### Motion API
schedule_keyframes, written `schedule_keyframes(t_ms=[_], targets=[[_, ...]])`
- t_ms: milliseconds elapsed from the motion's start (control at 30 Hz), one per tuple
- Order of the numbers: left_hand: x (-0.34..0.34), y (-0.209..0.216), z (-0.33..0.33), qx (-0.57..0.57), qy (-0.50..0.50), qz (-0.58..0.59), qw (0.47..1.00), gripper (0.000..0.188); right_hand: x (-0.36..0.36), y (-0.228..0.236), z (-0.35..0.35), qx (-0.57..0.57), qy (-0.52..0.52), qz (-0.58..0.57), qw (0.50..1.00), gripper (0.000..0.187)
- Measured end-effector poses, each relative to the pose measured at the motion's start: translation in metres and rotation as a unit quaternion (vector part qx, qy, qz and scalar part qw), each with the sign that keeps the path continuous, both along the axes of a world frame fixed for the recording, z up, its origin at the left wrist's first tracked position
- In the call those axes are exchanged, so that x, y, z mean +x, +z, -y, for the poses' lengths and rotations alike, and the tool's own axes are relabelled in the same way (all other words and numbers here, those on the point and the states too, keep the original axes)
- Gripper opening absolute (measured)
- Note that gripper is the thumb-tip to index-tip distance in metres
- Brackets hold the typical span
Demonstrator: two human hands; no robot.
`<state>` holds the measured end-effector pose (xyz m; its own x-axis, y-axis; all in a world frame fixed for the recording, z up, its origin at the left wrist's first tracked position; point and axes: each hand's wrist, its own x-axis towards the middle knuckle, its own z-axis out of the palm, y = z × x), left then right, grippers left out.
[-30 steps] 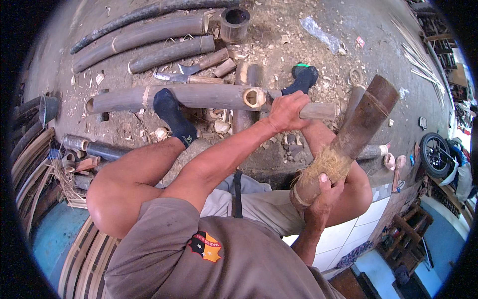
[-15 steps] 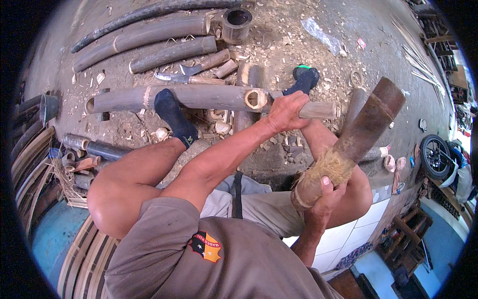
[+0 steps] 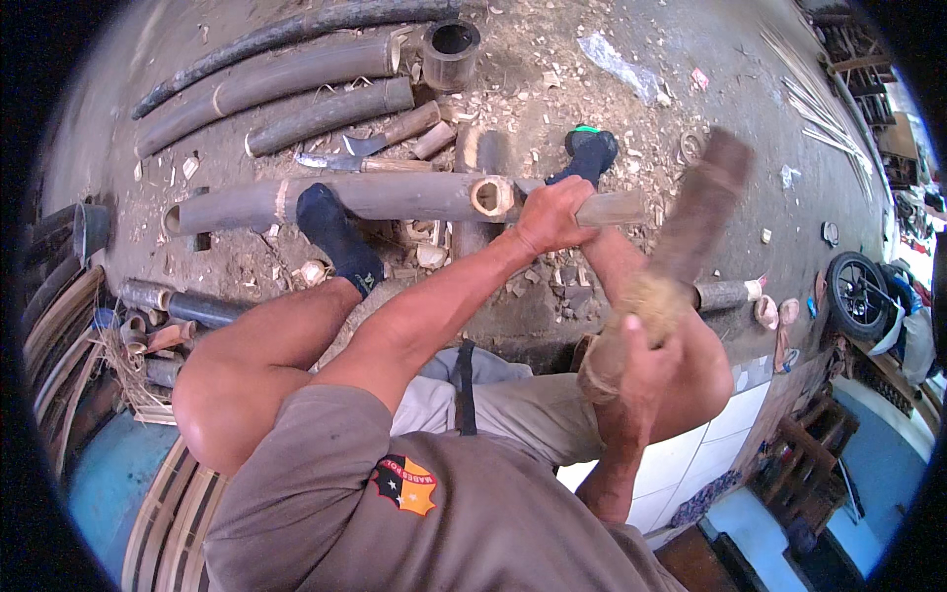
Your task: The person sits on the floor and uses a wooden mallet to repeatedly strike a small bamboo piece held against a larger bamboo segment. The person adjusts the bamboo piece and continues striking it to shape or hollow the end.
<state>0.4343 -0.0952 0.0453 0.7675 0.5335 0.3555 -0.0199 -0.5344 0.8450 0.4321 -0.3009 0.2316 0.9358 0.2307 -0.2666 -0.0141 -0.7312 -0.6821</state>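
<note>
My left hand grips the pale wooden handle of a tool, perhaps a chisel. A short bit of its metal shows against a grey bamboo pole, beside a pale-rimmed round hole near the pole's right end. In my right hand is a thick brown club with a shaggy, straw-coloured band, blurred and tilted up to the right. The club's upper end is apart from the tool's handle. My foot in a dark sock presses against the pole on the left.
Beyond the pole lie a hooked knife, a straight knife and several bamboo lengths. A short bamboo cylinder stands upright behind them. Wood chips litter the floor. A wheel is at far right; bamboo strips lie at lower left.
The club has swung left and away from me, its upper end now nearer the tool's handle. My left hand keeps its grip. The whole view has shifted slightly.
</note>
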Motion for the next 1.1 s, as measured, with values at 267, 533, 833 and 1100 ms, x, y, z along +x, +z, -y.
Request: schedule_keyframes(t_ms=[267, 533, 833, 1100], targets=[[0.001, 0.003, 0.0, -0.028, -0.034, -0.034, 0.998, 0.037, -0.009, -0.005, -0.014, 0.107, 0.029, 0.003, 0.994, 0.051], [0.003, 0.001, -0.003, -0.017, -0.024, -0.064, 0.998, 0.036, -0.019, 0.001, 0.007, 0.05, 0.081, 0.128, 0.987, 0.047], [0.005, 0.002, -0.006, -0.013, -0.037, -0.102, 0.994, 0.036, 0.0, -0.009, -0.001, 0.16, -0.019, -0.089, 0.983, 0.05], [-0.005, 0.016, -0.012, -0.007, -0.051, -0.107, 0.993, 0.038, 0.011, -0.017, 0.02, 0.19, 0.027, -0.162, 0.968, 0.048]])
